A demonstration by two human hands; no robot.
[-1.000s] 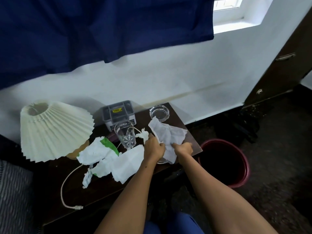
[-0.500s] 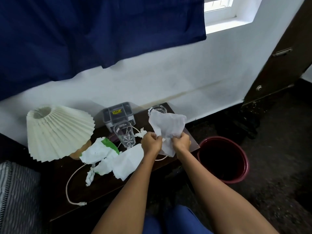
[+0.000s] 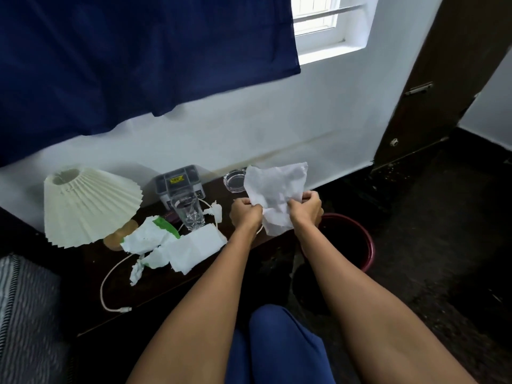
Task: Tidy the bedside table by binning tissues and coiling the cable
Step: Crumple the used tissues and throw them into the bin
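White tissue (image 3: 274,189), both hands' grip, raised

Bedside table (image 3: 91,261) layout, seen from above

Lamp (image 3: 88,203) is sitting at nine o'clock, box (image 3: 180,182) at twelve, glass (image 3: 189,213) just before it, ashtray (image 3: 235,180) at two; tissues (image 3: 177,245) are lying centre, cable (image 3: 106,286) looping toward seven; bin (image 3: 368,245) is standing at three, off the table.

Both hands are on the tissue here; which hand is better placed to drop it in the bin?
Right. The right hand grips the tissue on the side nearest the red bin, which sits on the floor just below it. The left hand is over the table.
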